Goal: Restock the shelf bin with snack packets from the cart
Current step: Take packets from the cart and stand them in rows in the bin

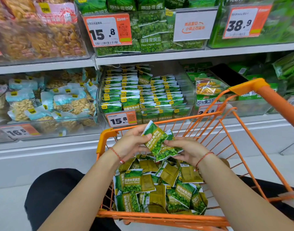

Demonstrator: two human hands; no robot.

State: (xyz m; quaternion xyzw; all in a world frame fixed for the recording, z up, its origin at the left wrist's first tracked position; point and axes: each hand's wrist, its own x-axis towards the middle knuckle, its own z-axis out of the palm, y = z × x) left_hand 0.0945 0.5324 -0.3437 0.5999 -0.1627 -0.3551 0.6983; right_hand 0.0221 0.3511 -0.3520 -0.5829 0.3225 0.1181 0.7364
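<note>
Packets of garlic peas (157,142) were up in both hands over the orange cart (253,147). My left hand (131,144) held the top packet, with the thumb pressed on its front and the fingers curled behind it. My right hand (188,151) held the lower packets from the other side, fingers curled under them. I could not tell how many packets were in the small bunch, but it looked like two or three. They were lined up one on top of the other, so I think I was squaring them up to carry them to the shelf.

Straight ahead, past the front edge of the cart, sat the clear shelf bin (189,97) with the 15.8 price tag (121,120). It already had many green packets standing in neat rows. The rows on the left side were tall and reached close to the front. The right side looked lower, and I could see room there for more.

Down in the cart, a big loose pile (159,185) of the same packets was lying every which way, some face up and some showing their plain backs. So I judged the job was well along but not done. The pile had to go into the bin, a bunch at a time.
</note>
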